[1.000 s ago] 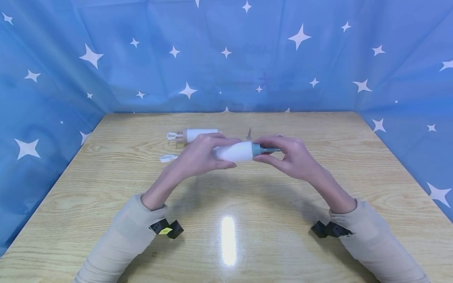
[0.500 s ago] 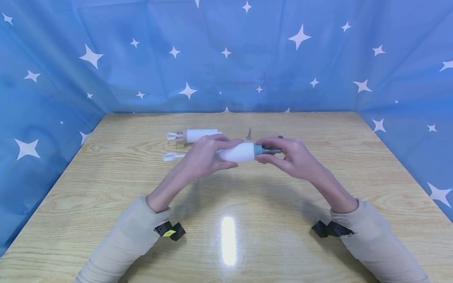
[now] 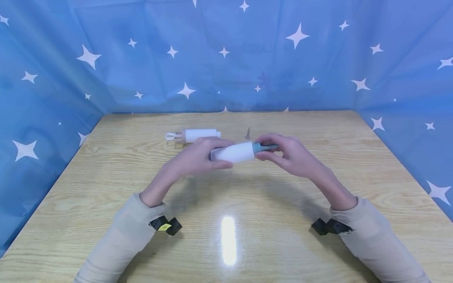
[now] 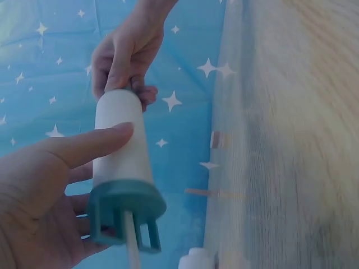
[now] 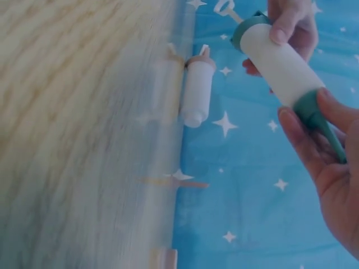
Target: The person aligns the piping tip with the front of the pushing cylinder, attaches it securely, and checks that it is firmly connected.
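My left hand (image 3: 191, 157) grips the white barrel of an icing syringe (image 3: 235, 152), thumb and fingers on opposite sides. The syringe is held above the table, nearly level, its right end slightly higher in the head view. At that end my right hand (image 3: 293, 157) pinches the teal tip (image 5: 331, 137) between thumb and fingers. In the left wrist view a teal flanged cap (image 4: 126, 196) closes the near end, with a white plunger rod (image 4: 132, 241) coming out of it. The right wrist view shows the rod's ring handle (image 5: 225, 8), which the left hand hides in the head view.
Behind my left hand, a second white syringe (image 3: 202, 135) with a brownish collar lies on the wooden table (image 3: 226, 200). A small brown nozzle (image 3: 248, 134) stands behind the held syringe. A brownish piece (image 5: 168, 259) shows at the right wrist view's lower edge. A starry blue curtain (image 3: 226, 70) surrounds the table.
My left hand has shifted a little left and the syringe has tilted slightly, its right end up. The ring handle, seen earlier left of that hand, is now hidden in the head view.
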{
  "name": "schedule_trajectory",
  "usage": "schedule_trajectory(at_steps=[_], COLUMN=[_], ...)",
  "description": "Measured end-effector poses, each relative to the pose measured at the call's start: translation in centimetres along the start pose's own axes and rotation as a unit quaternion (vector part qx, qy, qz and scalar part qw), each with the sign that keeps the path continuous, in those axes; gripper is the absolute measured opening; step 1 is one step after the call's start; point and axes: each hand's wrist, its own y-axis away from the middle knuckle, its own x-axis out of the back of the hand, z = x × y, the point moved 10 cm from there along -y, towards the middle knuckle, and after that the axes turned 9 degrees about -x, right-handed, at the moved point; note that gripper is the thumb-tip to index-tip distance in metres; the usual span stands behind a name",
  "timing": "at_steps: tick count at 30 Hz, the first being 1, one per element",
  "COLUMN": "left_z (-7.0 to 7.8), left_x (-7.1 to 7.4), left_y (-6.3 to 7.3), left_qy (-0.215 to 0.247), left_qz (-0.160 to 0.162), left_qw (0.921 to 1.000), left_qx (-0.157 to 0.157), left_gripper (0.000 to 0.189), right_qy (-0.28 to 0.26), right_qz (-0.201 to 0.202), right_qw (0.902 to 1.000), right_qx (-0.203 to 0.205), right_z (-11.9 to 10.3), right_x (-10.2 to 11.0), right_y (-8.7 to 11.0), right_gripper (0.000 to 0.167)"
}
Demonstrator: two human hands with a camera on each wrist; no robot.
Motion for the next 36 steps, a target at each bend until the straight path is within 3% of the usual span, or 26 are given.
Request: schedule_trajectory(at_steps=[9,19,25,36], left_z=[-1.8,-3.0,-3.7,-4.3], left_x=[-0.4,-0.6,-1.7,-4.1], left_y=[0.0,0.3,0.4,0.6], left_qy=[-0.013,-0.052,-0.058,-0.017], left_qz=[-0.016,-0.026,-0.050,-0.102], left_qw=[0.9996,0.9972,0.9956,0.9914], left_qx=[0.022,0.048,0.053,0.081], left_gripper=[0.039,0.039,0.037,0.047], right_qy=[0.026,0.081,0.109,0.083], right_qz=[-0.010,-0.031,-0.086,-0.189], right_qw=[0.9995,0.9962,0.9902,0.9772], right_qx=[0.012,0.008,-0.014,-0.050], right_z=[0.9,2.1,3.3,4.6], right_x=[-0.5,-1.0,-2.3,-4.4], right_y=[-0.3,-0.5,-0.5,0.1], right_gripper=[0.033,0.015,0.011,0.011])
